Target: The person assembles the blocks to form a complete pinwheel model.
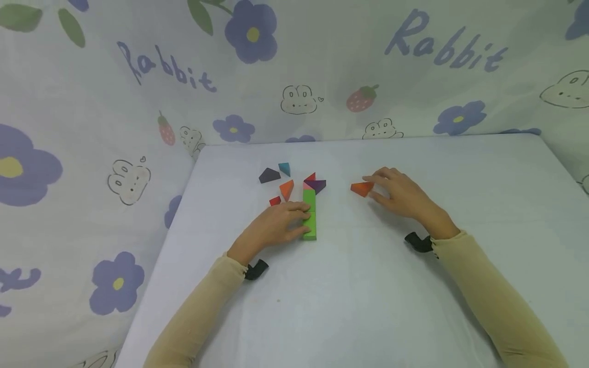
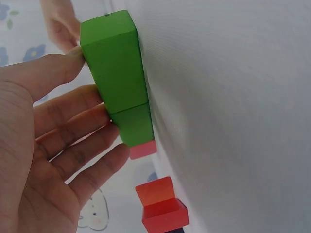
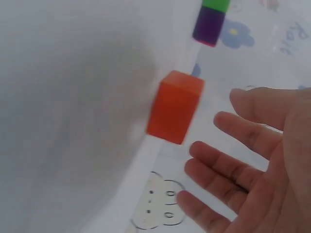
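Note:
Two green blocks [image 1: 310,229] lie end to end in a column in front of me. My left hand [image 1: 278,225] rests its fingertips along their left side; in the left wrist view its thumb and fingers [image 2: 80,104] are loosely extended on one face of the blocks. A pink piece [image 2: 142,149] adjoins the far end of the column, with a purple block [image 1: 317,185] and a red triangular block [image 1: 311,177] beside it. My right hand [image 1: 398,194] is at the right end of an orange block [image 1: 361,189]. In the right wrist view, a gap separates its spread fingers from that block.
Left of the column lie an orange triangular block [image 1: 287,189], a small red block [image 1: 274,201], a dark block [image 1: 269,176] and a teal block [image 1: 285,168]. The white table [image 1: 349,296] ends at a patterned cloth [image 1: 331,61] behind.

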A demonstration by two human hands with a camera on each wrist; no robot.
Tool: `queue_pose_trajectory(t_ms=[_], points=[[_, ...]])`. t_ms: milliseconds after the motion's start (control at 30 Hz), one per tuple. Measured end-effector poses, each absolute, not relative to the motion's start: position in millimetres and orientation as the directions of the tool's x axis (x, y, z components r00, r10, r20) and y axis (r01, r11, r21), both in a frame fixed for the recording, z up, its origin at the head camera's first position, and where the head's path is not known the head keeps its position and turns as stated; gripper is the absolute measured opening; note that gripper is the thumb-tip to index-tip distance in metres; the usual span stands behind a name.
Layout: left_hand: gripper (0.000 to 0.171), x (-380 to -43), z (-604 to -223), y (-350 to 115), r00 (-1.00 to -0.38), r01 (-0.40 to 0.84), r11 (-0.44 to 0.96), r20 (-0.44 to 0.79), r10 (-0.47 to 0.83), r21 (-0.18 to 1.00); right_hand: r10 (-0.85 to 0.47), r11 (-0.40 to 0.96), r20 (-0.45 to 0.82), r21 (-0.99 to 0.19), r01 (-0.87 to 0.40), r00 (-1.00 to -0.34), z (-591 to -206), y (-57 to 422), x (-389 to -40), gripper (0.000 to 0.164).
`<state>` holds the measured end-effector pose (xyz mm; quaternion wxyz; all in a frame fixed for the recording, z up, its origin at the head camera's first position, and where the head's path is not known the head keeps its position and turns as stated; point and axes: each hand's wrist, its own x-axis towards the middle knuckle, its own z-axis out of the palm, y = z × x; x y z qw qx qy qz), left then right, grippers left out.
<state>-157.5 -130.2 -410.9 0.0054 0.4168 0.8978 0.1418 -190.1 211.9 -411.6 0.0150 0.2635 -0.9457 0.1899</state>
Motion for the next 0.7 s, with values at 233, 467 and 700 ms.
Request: queue_pose_trajectory(t_ms=[233,467,700], points=[[0.038,-156.6,-410.7,-130.0,-0.656,0.744,0.614,0.108,0.747,0.264,-0.48,0.844,-0.031,-0.288,-0.452,-0.877,-393.8,202.4,-170.2,0.048],[0.038,-156.9,-412.3,-130.4,-0.658,0.743,0.619,0.107,0.745,0.256,-0.475,0.864,-0.109,-0.248,-0.438,-0.873,-399.5,198.4,-166.9,0.054],[0.038,-158.1,-414.7,-130.6,-0.651,0.75,0.613,0.111,0.751,0.25,-0.499,0.841,-0.08,-0.285,-0.46,-0.863,-406.7,203.0,-173.5,0.058]])
